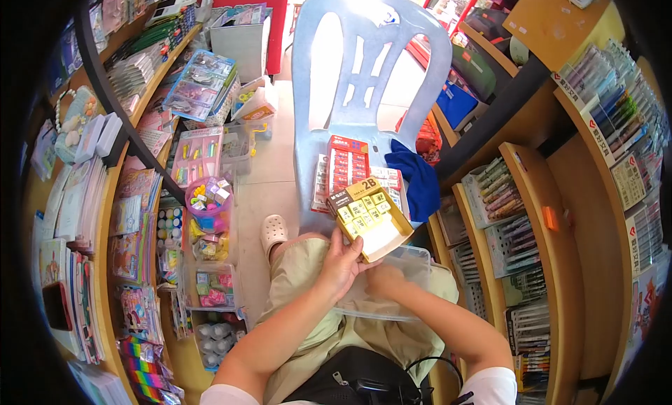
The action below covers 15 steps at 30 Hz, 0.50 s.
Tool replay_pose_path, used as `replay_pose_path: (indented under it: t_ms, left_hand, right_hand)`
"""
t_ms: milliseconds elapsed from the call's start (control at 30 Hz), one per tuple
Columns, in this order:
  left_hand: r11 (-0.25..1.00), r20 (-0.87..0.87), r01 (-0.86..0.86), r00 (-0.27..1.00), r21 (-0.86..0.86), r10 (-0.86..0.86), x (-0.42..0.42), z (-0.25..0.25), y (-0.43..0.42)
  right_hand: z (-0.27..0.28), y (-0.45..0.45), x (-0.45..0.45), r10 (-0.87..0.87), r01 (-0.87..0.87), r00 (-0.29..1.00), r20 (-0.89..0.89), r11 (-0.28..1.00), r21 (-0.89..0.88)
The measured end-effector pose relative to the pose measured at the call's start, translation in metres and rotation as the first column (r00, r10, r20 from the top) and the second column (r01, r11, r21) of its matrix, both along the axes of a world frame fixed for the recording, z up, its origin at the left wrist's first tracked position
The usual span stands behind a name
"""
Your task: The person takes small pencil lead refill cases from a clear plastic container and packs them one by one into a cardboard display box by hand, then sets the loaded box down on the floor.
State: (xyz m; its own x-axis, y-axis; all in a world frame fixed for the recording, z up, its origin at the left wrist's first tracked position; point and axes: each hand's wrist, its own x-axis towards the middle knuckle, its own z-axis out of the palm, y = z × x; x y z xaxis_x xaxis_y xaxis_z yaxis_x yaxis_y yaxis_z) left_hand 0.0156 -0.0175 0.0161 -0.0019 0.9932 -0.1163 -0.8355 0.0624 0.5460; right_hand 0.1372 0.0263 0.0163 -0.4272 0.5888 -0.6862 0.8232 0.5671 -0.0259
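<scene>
My left hand (341, 265) is closed on the near left edge of a yellow and brown box (360, 189) marked 2B. Small yellow blocks fill its far part, and its near part shows a bare white bottom. Below the box, my right hand (386, 282) reaches into a clear plastic container (413, 264) on my lap; its fingers are blurred and partly hidden. Beyond the box, a red box of small packs (348, 160) and other boxes lie on the seat of a light blue plastic chair (306, 125), beside a dark blue cloth (414, 178).
Wooden shelves with books and packets (105, 265) stand on the left. Pen racks (553, 265) rise close on the right. A pink basket (229, 208) and plastic bins (235, 293) stand left of my legs. A pink clog (274, 231) is on the tiled floor (276, 181).
</scene>
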Motion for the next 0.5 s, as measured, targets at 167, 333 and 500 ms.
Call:
replay_pose_path:
  t_ms: [167, 333, 500]
  left_hand:
    - [1.000, 0.006, -0.013, 1.000, 0.004, 0.013, 0.001, -0.004, 0.000]
    - [0.999, -0.029, 0.038, 0.999, -0.018, -0.038, 0.002, 0.006, -0.002]
    - [0.996, -0.049, 0.086, 0.995, -0.010, -0.086, 0.001, 0.001, -0.003]
  right_hand:
    - [0.083, 0.006, 0.035, -0.085, -0.085, 0.844, -0.530, 0.954, -0.287]
    - [0.119, 0.035, 0.027, -0.275, 0.270, 0.562, -0.780, 0.952, -0.142]
    - [0.094, 0.066, -0.005, -0.026, 0.348, 0.592, -0.805, 0.910, 0.226]
